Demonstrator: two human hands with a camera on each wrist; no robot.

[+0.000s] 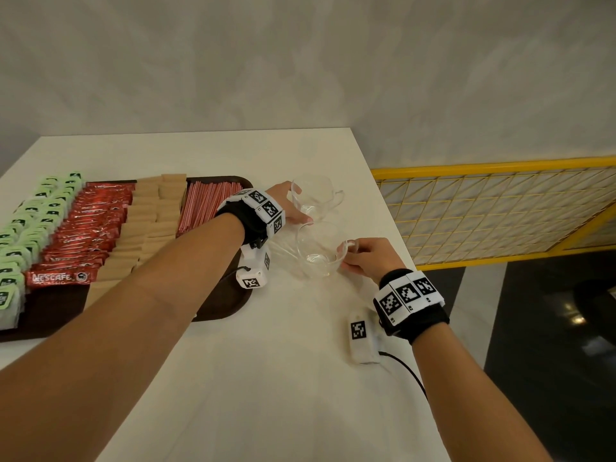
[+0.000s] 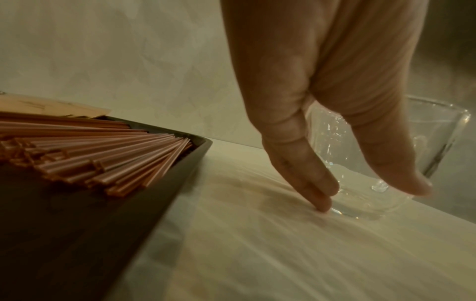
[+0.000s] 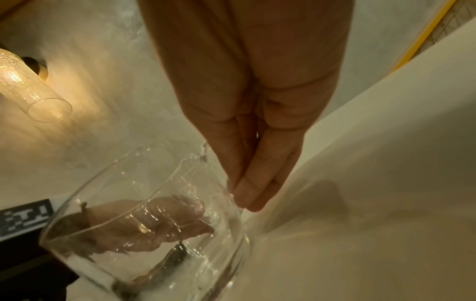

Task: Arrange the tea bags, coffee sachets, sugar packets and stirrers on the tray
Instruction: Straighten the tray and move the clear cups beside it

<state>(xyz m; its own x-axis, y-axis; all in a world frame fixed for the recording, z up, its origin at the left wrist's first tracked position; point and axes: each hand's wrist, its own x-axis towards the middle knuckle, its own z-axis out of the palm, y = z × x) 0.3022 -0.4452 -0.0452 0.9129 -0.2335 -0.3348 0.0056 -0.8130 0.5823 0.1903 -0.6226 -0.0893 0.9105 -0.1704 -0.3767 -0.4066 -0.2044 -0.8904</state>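
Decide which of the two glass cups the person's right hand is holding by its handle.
The nearer cup: the right hand pinches its handle. The farther cup is held around its body by the left hand.

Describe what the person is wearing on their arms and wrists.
Both forearms are bare, no sleeves. Each wrist has a black strap carrying white blocks printed with black square codes. A white camera box hangs beneath each, with a black cable trailing from the right one.
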